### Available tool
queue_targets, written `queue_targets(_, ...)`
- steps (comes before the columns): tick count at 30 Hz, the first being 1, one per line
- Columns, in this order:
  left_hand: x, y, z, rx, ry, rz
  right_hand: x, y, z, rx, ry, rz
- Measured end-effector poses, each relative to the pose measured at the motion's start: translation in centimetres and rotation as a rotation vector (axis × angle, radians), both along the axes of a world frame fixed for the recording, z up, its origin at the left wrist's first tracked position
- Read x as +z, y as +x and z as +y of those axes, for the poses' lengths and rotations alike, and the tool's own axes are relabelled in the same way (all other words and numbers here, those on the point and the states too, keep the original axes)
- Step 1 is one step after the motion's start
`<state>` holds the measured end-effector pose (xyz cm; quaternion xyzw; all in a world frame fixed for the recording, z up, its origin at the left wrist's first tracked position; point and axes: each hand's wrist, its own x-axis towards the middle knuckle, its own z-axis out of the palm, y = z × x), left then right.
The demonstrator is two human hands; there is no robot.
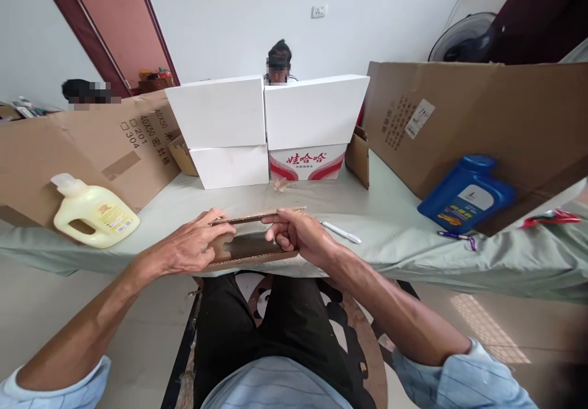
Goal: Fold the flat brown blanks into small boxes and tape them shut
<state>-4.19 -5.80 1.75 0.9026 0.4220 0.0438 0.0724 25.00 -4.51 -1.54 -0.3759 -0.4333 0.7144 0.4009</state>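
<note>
A small brown cardboard piece with raised sides (248, 245) lies at the table's near edge, between my hands. My left hand (195, 242) grips its left end, fingers bent over the side. On the right end my right hand (301, 234) is closed, the index finger along the far edge and the other fingers curled inside. A white pen-like tool (340, 232) rests on the cloth just right of my right hand. Part of the cardboard is hidden by both hands.
White boxes (220, 115) stand stacked ahead, one box with red print (307, 163). Large cardboard panels (142, 133) flank both sides. A yellow bottle (94, 213) is left; a blue bottle (468, 195) and a purple pen (457, 236) are right. A person (279, 63) sits behind the boxes.
</note>
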Motion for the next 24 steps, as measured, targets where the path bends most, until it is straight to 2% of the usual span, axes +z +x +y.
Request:
queue_targets(2,1.2,-0.5,0.1,-0.015,-0.072,-0.056,1.0,-0.1,0.2,0.049,-0.010,0.017)
queue_targets(5,2.0,-1.1,0.6,0.021,-0.177,-0.082,1.5,-0.5,1.2,0.017,0.007,-0.011)
queue_targets(9,1.3,-1.9,1.9,0.103,-0.268,-0.117,0.7,-0.9,3.4,-0.037,0.172,-0.116)
queue_targets(14,0.1,-2.9,3.1,0.140,-0.304,-0.132,-0.2,-1.1,5.1,0.055,0.541,-0.283)
queue_targets(17,0.0,-3.2,3.3,0.136,-0.332,-0.143,-0.4,-1.3,5.3,0.091,0.699,-0.450)
queue_targets(21,-0.1,-4.2,3.5,0.100,-0.400,-0.224,-0.6,-1.6,5.1,0.097,0.758,-0.567)
queue_targets(24,-1.0,-5.7,4.0,0.044,-0.495,-0.336,-0.2,-1.5,5.0,0.107,0.789,-0.609)
